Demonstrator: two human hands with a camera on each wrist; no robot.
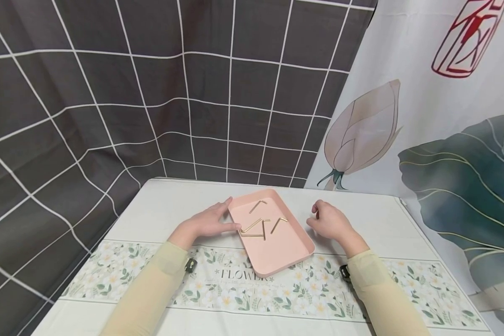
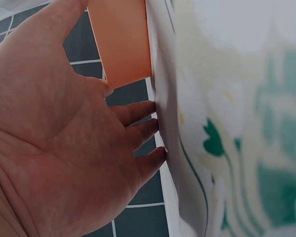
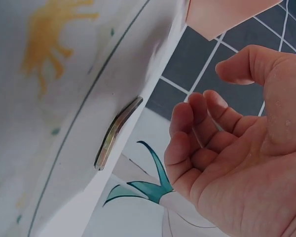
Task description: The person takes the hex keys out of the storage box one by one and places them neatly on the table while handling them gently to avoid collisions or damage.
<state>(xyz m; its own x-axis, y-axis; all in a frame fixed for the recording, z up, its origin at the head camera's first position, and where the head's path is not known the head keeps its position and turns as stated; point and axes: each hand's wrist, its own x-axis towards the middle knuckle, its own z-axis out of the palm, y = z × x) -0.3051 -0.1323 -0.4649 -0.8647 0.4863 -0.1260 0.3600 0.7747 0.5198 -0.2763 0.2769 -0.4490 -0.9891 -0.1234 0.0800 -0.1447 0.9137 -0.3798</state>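
Four loosely bent fingers and a separate thumb are what I get of the right hand [image 1: 331, 221]: nothing is gripped, and it hovers to the right of the tray. My right wrist view puts a loose rod [image 3: 117, 133] beside it, angled along its length and lying on the cloth; from overhead I cannot make that one out, probably because the hand covers it.

Across from it, the left hand [image 1: 206, 223] is spread wide, fingers fairly straight and holding nothing between them. Its thumb meets the long left edge of the pink tray [image 1: 273, 261] while the forefinger reaches the far left corner, and the other fingertips come down to the cloth. I'd judge that as steadying, since a light, shallow tray could slide if knocked.

Inside the tray, several gold bent rods [image 1: 278, 225] lie toward the far half: one apart near the far end, one to the right, and an overlapping group by the left wall. I can't count that group surely. The raised walls presumably keep them from rolling off.

The tray sits askew on the flower-banded tablecloth [image 1: 218, 322], between both hands. Beyond hang a dark gridded curtain [image 1: 252, 121] and a pale curtain with a bud [image 1: 361, 126].
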